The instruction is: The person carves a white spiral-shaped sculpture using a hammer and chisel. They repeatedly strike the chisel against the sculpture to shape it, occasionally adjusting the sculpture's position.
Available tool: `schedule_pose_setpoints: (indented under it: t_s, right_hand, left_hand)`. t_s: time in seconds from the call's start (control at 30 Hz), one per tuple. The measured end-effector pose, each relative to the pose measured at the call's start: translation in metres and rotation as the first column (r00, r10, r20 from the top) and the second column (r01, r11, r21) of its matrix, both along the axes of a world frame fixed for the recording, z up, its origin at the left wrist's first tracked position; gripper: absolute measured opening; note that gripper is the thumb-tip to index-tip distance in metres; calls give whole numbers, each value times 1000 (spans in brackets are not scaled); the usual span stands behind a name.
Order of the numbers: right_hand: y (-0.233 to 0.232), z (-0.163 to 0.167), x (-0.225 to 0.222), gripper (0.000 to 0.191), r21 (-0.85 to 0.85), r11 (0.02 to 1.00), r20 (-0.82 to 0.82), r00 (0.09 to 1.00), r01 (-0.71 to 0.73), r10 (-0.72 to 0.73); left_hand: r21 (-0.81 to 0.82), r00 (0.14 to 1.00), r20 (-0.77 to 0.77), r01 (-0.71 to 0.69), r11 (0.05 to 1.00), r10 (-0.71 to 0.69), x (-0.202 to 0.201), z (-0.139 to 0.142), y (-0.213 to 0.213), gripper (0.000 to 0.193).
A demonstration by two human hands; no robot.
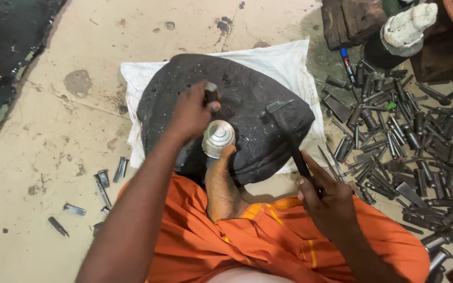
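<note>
I see a stained beige concrete floor (53, 131); my left hand (191, 116) grips a dark metal punch (211, 94), my right hand (325, 202) a black-handled hammer (289, 133) over a dark rounded pad (247, 99).

The small pot (218, 137) is shiny, smooth metal. It lies on a matt black, rough block (247, 105) over white cloth (284, 60).

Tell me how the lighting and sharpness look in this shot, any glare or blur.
Head view: soft, even light with only faint shadows; the shiny metal cup under the left hand shows bright glare rings; the hammer in the right hand is slightly motion-blurred; the scattered punches stay fairly sharp; the dark stone loses detail.
</note>
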State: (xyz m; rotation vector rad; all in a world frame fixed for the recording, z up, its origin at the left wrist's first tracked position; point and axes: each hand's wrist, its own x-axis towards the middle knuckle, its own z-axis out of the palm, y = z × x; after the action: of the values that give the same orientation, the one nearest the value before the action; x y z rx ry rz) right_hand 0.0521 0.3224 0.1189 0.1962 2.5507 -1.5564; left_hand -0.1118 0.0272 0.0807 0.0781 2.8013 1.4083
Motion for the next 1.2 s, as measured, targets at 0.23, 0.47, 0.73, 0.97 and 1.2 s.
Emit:
schedule_pose_setpoints:
  t_s: [0.23, 0.47, 0.73, 0.97, 1.2]
  right_hand:
    - [0, 7, -8, 55, 101, 994, 34, 999, -43, 39]
    - [6, 37, -53, 54, 314, 921, -187, 936, -230, 298]
    - [-6, 89, -100, 44, 336, 939, -532, 809, -70, 251]
    - [-36, 87, -103, 42, 408, 901, -512, 779, -150, 362]
    - [-26, 76, -109, 44, 453, 810, -357, 756, -373, 548]
  left_hand:
    - [-184, 998, 31, -41, 982, 47, 7, -17, 22, 37]
    - [-214, 988, -5, -150, 965, 152, 2, -25, 20, 54]
    - [155, 997, 56, -60, 986, 52, 12, -24, 8, 20]
    - [132, 996, 82, 29, 991, -40, 13, -14, 3, 20]
    - [264, 987, 132, -127, 956, 95, 10, -20, -3, 21]
